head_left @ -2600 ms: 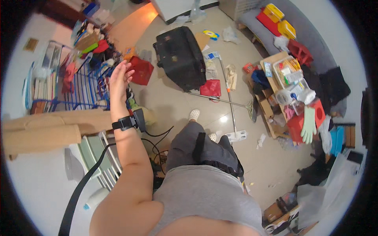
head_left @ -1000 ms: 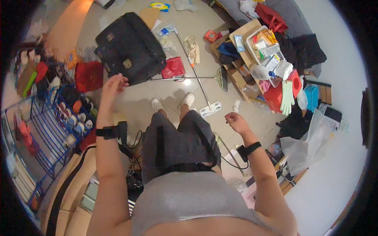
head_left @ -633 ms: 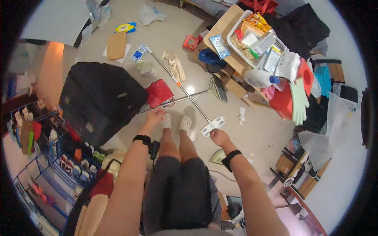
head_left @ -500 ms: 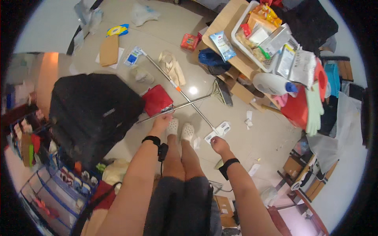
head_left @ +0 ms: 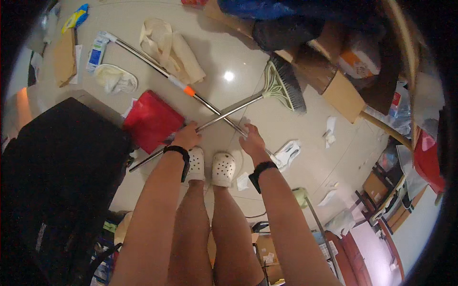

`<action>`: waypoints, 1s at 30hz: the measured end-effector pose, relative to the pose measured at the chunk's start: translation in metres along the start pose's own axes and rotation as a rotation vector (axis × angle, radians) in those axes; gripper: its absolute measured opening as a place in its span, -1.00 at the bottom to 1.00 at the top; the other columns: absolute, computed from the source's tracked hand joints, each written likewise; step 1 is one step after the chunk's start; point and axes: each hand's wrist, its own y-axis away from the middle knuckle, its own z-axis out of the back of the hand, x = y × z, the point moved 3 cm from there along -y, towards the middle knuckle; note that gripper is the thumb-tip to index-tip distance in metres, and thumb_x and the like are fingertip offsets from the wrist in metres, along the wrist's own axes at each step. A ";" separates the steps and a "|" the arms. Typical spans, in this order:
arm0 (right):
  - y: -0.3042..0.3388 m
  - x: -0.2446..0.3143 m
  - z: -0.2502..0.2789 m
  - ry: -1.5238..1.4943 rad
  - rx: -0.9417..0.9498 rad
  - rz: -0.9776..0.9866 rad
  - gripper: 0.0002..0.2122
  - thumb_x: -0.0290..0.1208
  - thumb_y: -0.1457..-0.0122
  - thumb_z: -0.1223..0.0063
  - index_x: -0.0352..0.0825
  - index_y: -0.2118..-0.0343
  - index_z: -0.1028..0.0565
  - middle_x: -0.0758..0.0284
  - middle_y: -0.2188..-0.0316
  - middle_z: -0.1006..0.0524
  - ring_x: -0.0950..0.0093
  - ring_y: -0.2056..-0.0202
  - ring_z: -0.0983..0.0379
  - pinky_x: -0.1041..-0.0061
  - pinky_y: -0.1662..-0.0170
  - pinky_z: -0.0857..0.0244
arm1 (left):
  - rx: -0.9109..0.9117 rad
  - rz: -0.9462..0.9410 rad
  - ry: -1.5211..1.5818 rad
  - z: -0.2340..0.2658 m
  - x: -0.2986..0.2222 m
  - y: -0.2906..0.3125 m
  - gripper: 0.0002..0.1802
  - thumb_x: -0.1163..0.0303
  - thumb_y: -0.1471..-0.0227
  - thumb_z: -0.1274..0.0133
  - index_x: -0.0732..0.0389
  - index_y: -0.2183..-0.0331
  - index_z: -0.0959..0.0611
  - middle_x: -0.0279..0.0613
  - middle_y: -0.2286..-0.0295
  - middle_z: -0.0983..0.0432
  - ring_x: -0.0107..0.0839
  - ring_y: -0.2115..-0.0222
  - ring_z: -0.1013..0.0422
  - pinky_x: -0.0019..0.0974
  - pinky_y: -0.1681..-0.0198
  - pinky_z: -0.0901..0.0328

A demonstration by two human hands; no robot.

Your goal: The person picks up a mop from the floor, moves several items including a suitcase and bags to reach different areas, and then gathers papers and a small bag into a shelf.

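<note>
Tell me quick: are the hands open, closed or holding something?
Left hand: at the broom handle; can't tell whether it's gripping.
Right hand: at the mop pole; can't tell whether it's gripping.

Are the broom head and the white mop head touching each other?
Apart. The head view shows pale floor tiles between the broom head and the white mop head.

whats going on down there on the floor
A person has both hands low over a cluttered floor, where a broom and a flat mop lie crossed. The left hand is at the broom's pole, the right hand at the mop's; whether either grips is unclear. A red bag lies nearby.
</note>
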 end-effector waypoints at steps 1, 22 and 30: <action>-0.008 0.002 -0.008 -0.006 0.004 -0.004 -0.56 -0.33 0.08 -0.05 -0.22 0.08 -0.27 0.22 0.10 -0.34 0.27 0.06 -0.29 0.36 0.04 -0.21 | 0.011 0.005 -0.004 -0.004 0.003 -0.002 -0.71 0.23 0.13 0.01 0.20 0.35 -0.55 -0.03 0.44 -0.50 -0.10 0.33 -0.43 -0.11 0.24 -0.30; 0.124 -0.068 -0.017 0.248 0.402 -0.382 -0.67 -0.17 0.01 0.09 -0.28 0.24 -0.45 0.14 0.26 -0.48 0.19 0.17 -0.39 0.27 0.12 -0.26 | -0.313 0.023 -0.337 0.117 -0.092 0.066 -0.81 0.27 0.07 0.07 0.13 0.38 -0.51 -0.07 0.55 -0.49 -0.09 0.48 -0.45 -0.13 0.44 -0.33; 0.181 -0.064 -0.004 0.270 0.389 -0.432 -0.63 -0.06 -0.03 0.13 -0.24 0.23 -0.45 0.18 0.30 -0.49 0.22 0.22 -0.43 0.27 0.18 -0.33 | -0.243 0.096 -0.670 0.154 -0.103 0.050 -0.61 0.42 0.09 0.08 0.04 0.12 -0.38 -0.14 0.35 -0.48 -0.15 0.32 -0.44 -0.10 0.33 -0.31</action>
